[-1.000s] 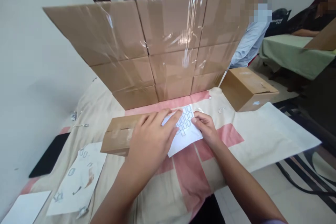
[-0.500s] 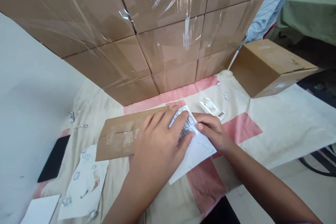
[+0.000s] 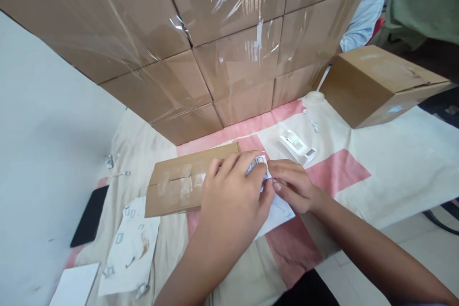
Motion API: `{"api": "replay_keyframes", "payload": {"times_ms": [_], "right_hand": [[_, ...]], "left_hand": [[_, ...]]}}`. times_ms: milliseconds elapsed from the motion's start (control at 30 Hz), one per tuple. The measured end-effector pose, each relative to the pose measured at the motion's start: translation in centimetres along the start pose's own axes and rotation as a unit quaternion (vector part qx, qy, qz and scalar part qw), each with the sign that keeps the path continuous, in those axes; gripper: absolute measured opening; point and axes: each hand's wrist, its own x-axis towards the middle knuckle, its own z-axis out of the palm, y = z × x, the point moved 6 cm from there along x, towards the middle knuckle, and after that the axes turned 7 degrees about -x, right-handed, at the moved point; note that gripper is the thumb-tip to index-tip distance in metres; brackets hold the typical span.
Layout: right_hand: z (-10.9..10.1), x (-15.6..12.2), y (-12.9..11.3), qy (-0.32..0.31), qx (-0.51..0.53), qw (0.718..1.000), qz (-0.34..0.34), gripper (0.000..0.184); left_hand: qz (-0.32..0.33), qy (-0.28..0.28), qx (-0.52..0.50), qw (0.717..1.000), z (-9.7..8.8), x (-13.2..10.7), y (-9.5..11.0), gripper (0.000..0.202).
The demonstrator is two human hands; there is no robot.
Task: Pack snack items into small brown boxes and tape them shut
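Note:
My left hand lies over a white sticker sheet on the cloth-covered table, its fingers curled onto the sheet's far end. My right hand meets it from the right, fingertips pinched at the same spot where small blue-outlined stickers show. Just left of my hands lies a flat taped cardboard box. A white tape dispenser sits just beyond my right hand.
A wall of stacked cardboard boxes wrapped in clear film stands behind. A single box sits at the right. A used sticker sheet, a white sheet and a black phone lie at the left. Another person's sleeve shows at the upper right.
The camera moved closer and lower. My hands closed together over the sticker sheet's far end, covering most of the stickers. The tape dispenser came into view.

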Motion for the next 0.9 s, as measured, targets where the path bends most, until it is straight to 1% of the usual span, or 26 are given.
{"api": "replay_keyframes", "payload": {"times_ms": [133, 233, 333, 500, 667, 800, 900], "right_hand": [[0.1, -0.1, 0.0, 0.012, -0.025, 1.0, -0.014, 0.013], [0.1, 0.0, -0.1, 0.007, -0.038, 0.999, -0.01, 0.011], [0.2, 0.0, 0.0, -0.003, -0.05, 0.999, 0.005, 0.01], [0.2, 0.0, 0.1, -0.002, -0.053, 0.999, 0.007, 0.011], [0.2, -0.2, 0.3, -0.016, -0.042, 0.999, 0.018, 0.01], [0.2, -0.3, 0.4, -0.017, -0.036, 0.999, 0.017, 0.01], [0.3, -0.3, 0.6, -0.021, -0.037, 0.999, 0.025, 0.011]], "left_hand": [[0.02, 0.001, 0.012, 1.0, -0.2, 0.0, 0.0, 0.018], [0.039, -0.026, 0.008, 0.999, -0.1, 0.0, 0.0, 0.022], [0.036, -0.049, 0.004, 0.998, -0.2, 0.1, -0.3, 0.023], [0.03, -0.055, -0.001, 0.998, -0.4, 0.1, -0.8, 0.023], [0.016, -0.068, -0.003, 0.998, -0.6, 0.1, -1.3, 0.021], [0.006, -0.057, -0.014, 0.998, -0.9, 0.2, -1.6, 0.019], [-0.004, -0.037, -0.017, 0.999, -1.3, 0.3, -1.9, 0.018]]}}
